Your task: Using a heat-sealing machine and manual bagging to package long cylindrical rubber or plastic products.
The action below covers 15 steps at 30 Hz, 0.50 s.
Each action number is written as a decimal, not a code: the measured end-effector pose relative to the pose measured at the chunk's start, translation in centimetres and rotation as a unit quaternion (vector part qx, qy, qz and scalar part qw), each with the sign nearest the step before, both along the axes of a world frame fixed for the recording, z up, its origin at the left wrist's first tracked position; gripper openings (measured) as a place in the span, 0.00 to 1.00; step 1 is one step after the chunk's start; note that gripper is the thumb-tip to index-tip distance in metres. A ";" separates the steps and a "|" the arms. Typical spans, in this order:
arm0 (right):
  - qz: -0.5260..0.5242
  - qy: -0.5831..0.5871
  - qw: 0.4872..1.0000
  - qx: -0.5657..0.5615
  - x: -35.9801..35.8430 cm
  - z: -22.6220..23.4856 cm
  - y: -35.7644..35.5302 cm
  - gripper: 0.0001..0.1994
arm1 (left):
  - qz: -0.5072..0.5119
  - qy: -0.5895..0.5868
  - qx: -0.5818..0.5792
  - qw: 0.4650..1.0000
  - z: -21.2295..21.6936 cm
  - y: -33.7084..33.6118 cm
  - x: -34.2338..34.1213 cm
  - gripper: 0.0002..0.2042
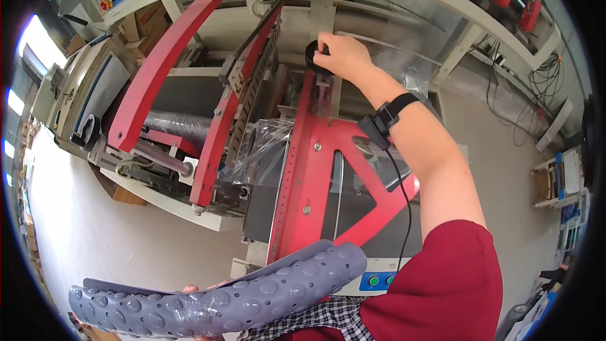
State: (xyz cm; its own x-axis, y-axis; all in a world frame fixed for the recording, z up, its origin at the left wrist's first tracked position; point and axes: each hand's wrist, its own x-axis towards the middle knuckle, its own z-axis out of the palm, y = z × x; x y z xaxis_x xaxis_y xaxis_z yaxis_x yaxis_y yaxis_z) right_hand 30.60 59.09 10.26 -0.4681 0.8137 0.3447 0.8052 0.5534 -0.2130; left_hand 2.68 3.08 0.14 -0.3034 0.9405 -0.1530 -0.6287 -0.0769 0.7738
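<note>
A grey rubbery bath mat [265, 293], rolled into a long tube with round raised bumps and small holes, lies across the front at the lower left. Clear film glints on its middle. My left hand [190, 288] is wrapped around the roll; just a few fingertips show over its edge, the rest being hidden. Stretched far forward, my right hand [346, 57] has its fingers curled on a black handwheel [312, 61]. This wheel sits at the far end of a red metal frame [300, 196] on the machine. A black strap with a small cabled device circles my right forearm.
Red bars [167, 66] of the packaging machine rise at the left, near a film roll [183, 126]. Loose clear film [255, 151] hangs in the middle. Green buttons [374, 280] sit on a blue panel in front. Cables [546, 76] hang at the right.
</note>
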 end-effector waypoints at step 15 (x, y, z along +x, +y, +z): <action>0.428 0.135 0.789 -0.420 8.2 2.1 -37.2 0.56 | -0.175 -0.020 0.003 0.984 5.0 3.4 7.7 0.39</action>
State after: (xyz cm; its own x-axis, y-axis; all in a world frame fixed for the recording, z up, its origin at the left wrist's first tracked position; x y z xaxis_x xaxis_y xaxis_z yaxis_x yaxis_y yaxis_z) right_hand 38.80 21.85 12.40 -0.9717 0.2339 0.0334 0.0755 0.4411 -0.8943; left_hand 10.39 6.44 5.16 0.0451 0.9873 -0.1524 -0.6471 0.1451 0.7485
